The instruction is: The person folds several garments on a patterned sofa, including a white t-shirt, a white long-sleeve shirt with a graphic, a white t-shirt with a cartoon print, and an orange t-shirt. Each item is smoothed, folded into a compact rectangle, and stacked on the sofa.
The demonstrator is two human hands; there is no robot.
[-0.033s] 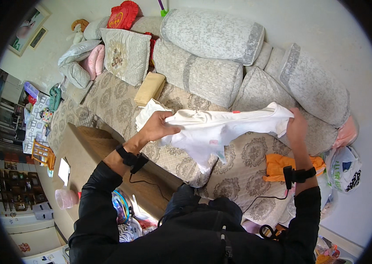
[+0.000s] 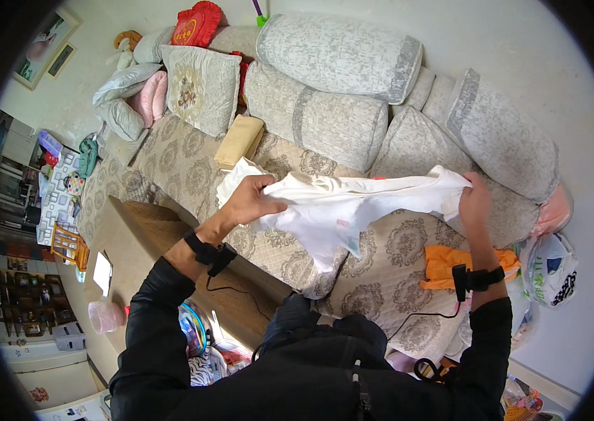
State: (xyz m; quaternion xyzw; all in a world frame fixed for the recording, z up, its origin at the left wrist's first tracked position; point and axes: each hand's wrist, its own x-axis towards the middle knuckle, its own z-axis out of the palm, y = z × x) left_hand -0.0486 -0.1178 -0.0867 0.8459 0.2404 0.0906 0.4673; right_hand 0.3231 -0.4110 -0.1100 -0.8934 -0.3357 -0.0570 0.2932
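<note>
Between my two hands a white garment (image 2: pixel 374 200) is stretched sideways above the sofa, with its lower part hanging loose. A small pink print and a red mark show on it; its exact kind is hard to make out from the folds. My left hand (image 2: pixel 251 200) is closed on its left end, thumb on top. The other end is gripped by my right hand (image 2: pixel 474 203), fingers pinched around the cloth. Beyond my left hand, a folded tan cloth (image 2: pixel 239 140) lies on the patterned sofa cover (image 2: pixel 399 245).
Grey rolled cushions (image 2: pixel 339 56) line the wall behind. An orange cloth (image 2: pixel 444 266) lies near my right forearm, beside a white plastic bag (image 2: pixel 551 270). To the left stands a brown table (image 2: pixel 118 281) with a pink cup (image 2: pixel 105 317).
The hanging part of the white garment has lifted and shifted slightly. Both my hands stay almost in place, still gripping its ends.
</note>
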